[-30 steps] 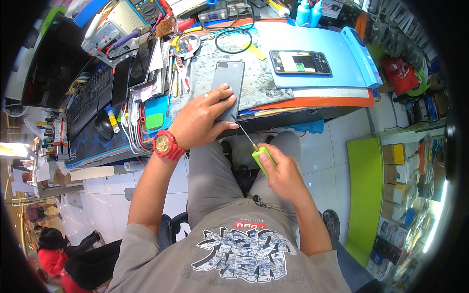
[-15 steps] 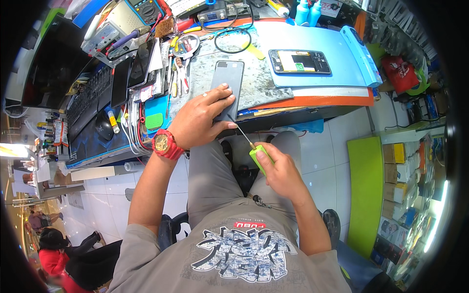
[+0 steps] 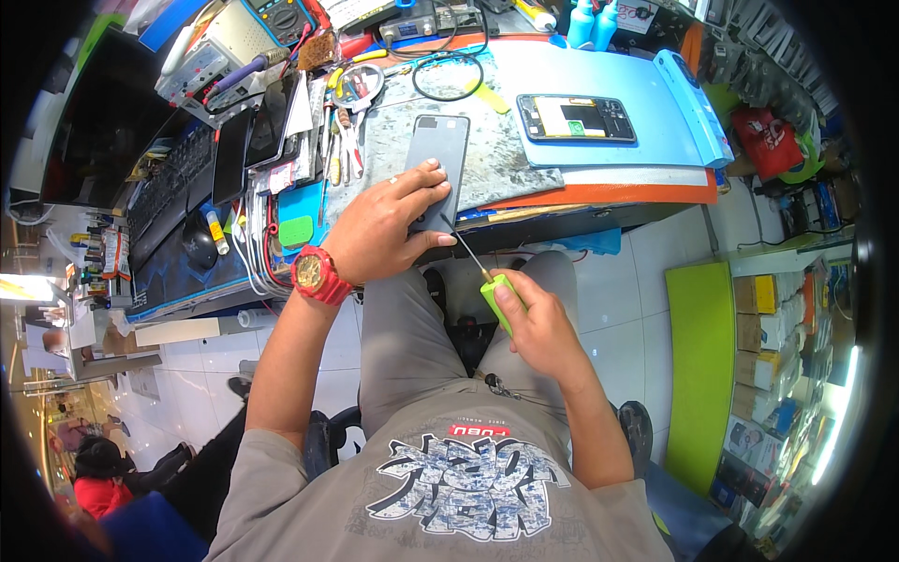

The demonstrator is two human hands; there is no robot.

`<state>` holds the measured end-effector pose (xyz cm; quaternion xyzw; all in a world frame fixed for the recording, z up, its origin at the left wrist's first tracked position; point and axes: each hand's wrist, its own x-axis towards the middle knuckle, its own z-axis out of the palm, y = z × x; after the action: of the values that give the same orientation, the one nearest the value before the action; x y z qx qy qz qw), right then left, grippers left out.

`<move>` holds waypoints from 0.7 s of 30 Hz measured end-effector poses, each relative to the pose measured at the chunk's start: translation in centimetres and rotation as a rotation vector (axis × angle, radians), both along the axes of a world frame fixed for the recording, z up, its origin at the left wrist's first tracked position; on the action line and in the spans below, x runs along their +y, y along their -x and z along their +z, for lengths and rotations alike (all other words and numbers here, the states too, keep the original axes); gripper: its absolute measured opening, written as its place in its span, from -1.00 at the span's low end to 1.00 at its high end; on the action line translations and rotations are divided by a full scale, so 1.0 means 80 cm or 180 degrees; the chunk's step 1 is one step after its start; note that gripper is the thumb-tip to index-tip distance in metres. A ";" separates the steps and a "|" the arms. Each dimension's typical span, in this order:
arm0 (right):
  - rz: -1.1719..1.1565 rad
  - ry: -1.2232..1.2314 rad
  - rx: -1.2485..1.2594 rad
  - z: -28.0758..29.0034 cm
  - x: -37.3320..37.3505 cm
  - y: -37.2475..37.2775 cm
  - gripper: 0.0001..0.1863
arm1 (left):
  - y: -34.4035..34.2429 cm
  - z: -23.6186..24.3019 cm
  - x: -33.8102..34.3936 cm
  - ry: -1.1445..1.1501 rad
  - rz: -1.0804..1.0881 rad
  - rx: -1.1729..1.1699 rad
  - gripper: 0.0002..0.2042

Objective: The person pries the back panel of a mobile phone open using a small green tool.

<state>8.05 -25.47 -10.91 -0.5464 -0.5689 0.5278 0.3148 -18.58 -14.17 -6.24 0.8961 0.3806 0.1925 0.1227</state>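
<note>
At the worktop (image 3: 552, 220), the left hand (image 3: 391, 217) presses flat a panel (image 3: 440, 150); the right hand (image 3: 543, 330) grips a tool (image 3: 497, 298), seemingly scraping, needing steadiness next.

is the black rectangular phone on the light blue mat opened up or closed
Opened up: the phone exposes a white block and green patch inside its frame.

This looks like a phone repair shop. The bench (image 3: 562, 222) carries an opened phone (image 3: 599, 122) with its insides showing, a loose grey phone panel (image 3: 440, 145), a multimeter (image 3: 281, 17) and a bunch of small hand tools (image 3: 350, 153). On the right, shelves (image 3: 766, 323) lit by a bright strip light (image 3: 835, 417) hold many boxes and packets, as in a shop display, beside white floor tiles (image 3: 609, 351).
</note>
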 end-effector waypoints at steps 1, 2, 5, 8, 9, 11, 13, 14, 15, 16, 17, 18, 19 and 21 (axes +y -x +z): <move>0.0015 0.0029 -0.0001 0.001 0.001 0.000 -0.49 | 0.000 0.000 0.000 -0.0018 0.0002 0.0006 -0.42; 0.0024 0.0044 0.0000 0.002 0.002 0.000 -0.49 | 0.000 -0.001 0.000 -0.0018 0.0003 0.0007 -0.42; 0.0036 0.0082 -0.0030 0.002 0.003 -0.001 -0.48 | -0.001 0.000 0.001 -0.0027 0.0000 -0.0026 -0.45; -0.0069 0.0085 0.0033 -0.004 0.004 -0.002 -0.48 | -0.002 0.001 0.001 0.0029 -0.0003 -0.0040 -0.47; -0.0102 0.0084 0.0058 -0.004 0.005 -0.003 -0.48 | -0.002 0.001 0.001 0.0029 -0.0002 -0.0052 -0.48; -0.0054 0.0153 0.0010 0.001 0.007 -0.005 -0.47 | -0.001 0.001 0.001 0.0029 0.0000 -0.0064 -0.48; 0.0022 0.0218 -0.0031 0.003 0.007 -0.005 -0.47 | 0.000 0.002 0.001 0.0064 -0.0005 -0.0085 -0.48; 0.0077 0.0261 -0.0054 0.003 0.006 -0.004 -0.46 | 0.000 0.003 0.001 0.0065 -0.0007 -0.0083 -0.48; 0.0075 0.0261 -0.0052 0.004 0.006 -0.003 -0.46 | -0.001 0.003 0.001 0.0059 -0.0009 -0.0080 -0.48; 0.0054 0.0209 -0.0058 0.005 0.005 -0.002 -0.46 | -0.001 0.003 0.001 0.0054 -0.0011 -0.0077 -0.48; 0.0045 0.0184 -0.0061 0.005 0.005 -0.002 -0.46 | -0.002 0.002 0.001 0.0055 -0.0009 -0.0077 -0.48; 0.0037 0.0160 -0.0064 0.004 0.005 -0.001 -0.46 | -0.002 0.001 0.001 0.0052 -0.0006 -0.0080 -0.48; 0.0025 0.0149 -0.0042 0.003 0.004 -0.001 -0.46 | -0.002 0.001 0.001 0.0049 -0.0003 -0.0083 -0.48; 0.0009 0.0134 -0.0018 0.000 0.005 -0.001 -0.46 | -0.001 0.002 0.001 0.0054 -0.0008 -0.0085 -0.48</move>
<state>8.10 -25.07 -10.92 -0.5536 -0.5594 0.5385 0.3009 -18.49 -14.09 -6.08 0.8929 0.3794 0.2010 0.1355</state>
